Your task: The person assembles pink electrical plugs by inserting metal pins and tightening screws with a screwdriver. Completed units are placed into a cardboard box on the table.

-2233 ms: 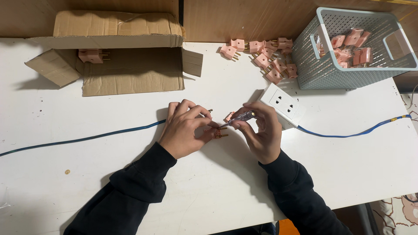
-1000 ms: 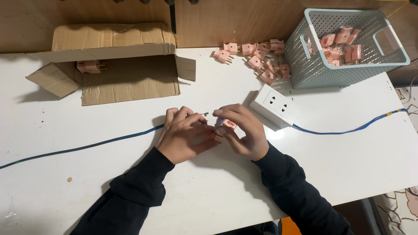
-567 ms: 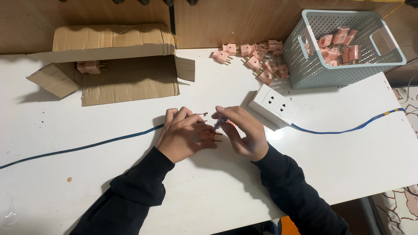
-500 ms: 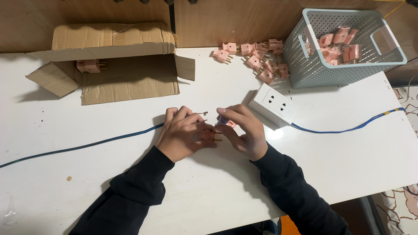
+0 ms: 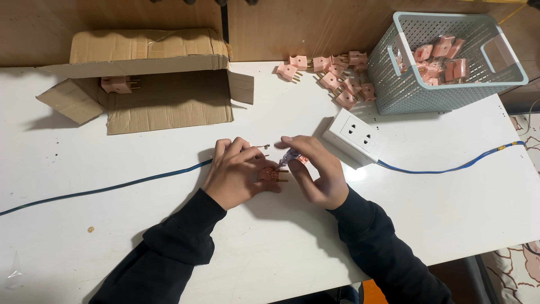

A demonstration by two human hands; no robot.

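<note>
Since earlier, right hand [image 5: 318, 174] drew back slightly, pinching a small tool [image 5: 288, 158]; left hand [image 5: 236, 173] clasps pink plug [image 5: 271, 175].

White table [image 5: 84, 264], cardboard box [image 5: 157, 84], basket [image 5: 439, 95], socket block [image 5: 360, 135], blue cable [image 5: 112, 186], pink plugs [image 5: 337, 73]

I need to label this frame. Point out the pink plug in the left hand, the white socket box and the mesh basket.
pink plug [image 5: 272, 175], head view, on its pink body.
white socket box [image 5: 357, 136], head view, on its top face.
mesh basket [image 5: 394, 90], head view, on its front wall.
</note>
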